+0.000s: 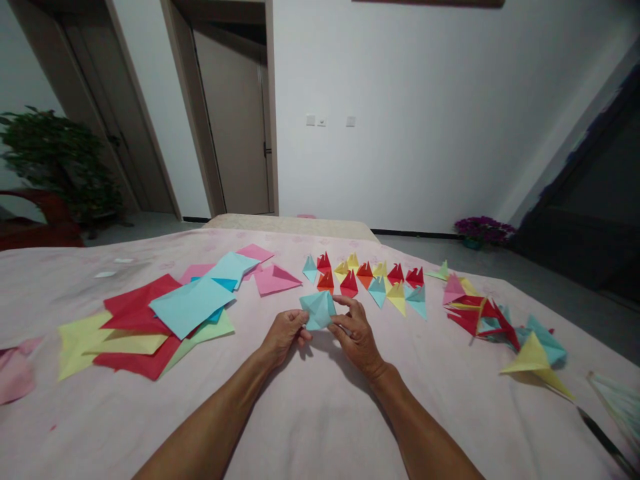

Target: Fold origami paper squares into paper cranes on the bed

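Note:
Both my hands hold a folded light-blue paper piece (317, 309) just above the pink bedsheet (320, 413). My left hand (283, 336) pinches its lower left edge with closed fingers. My right hand (356, 333) grips its right side, thumb and fingers pressed on the paper. Just beyond the hands stand rows of small folded paper figures (370, 277) in red, yellow, blue and orange.
A loose stack of flat coloured paper sheets (150, 320) lies to the left. A heap of folded paper pieces (500, 327) lies to the right, with a yellow one (535, 360) nearest. A potted plant (60, 160) stands far left; doors are behind.

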The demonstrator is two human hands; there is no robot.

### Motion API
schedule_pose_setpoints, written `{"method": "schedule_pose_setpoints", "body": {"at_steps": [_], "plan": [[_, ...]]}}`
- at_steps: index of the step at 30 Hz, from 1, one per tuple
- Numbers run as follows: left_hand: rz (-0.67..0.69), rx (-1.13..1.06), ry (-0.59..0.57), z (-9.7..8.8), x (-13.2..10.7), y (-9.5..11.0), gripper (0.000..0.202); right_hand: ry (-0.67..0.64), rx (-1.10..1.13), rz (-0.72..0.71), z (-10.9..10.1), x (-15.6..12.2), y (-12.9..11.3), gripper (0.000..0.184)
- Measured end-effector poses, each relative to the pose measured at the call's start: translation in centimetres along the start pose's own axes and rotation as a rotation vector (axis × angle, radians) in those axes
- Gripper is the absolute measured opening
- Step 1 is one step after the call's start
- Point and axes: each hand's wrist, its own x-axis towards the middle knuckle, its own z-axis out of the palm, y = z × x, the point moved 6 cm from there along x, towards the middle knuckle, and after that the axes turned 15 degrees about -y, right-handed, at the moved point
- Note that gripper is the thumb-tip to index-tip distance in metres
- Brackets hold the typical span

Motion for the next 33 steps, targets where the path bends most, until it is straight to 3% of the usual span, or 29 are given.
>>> {"method": "schedule_pose_setpoints", "body": {"at_steps": [16, 25, 31, 33], "plan": [[-0.082, -0.132, -0.096, 1.2, -0.3, 0.1, 0.051, 0.028, 0.021, 0.023, 0.4, 0.1, -0.1, 0.017], [-0.080, -0.142, -0.107, 2.1, -0.2, -0.5, 0.052, 0.211, 0.027, 0.055, -0.3, -0.1, 0.4, 0.012], [-0.058, -0.170, -0.072, 2.7, -0.1, -0.7, 0.051, 0.353, -0.092, 0.143, -1.0, -0.5, 0.3, 0.041], [-0.060, -0.186, -0.059, 2.8, -0.2, -0.8, 0.051, 0.414, -0.136, 0.152, -1.4, -0.7, 0.1, 0.041]]}}
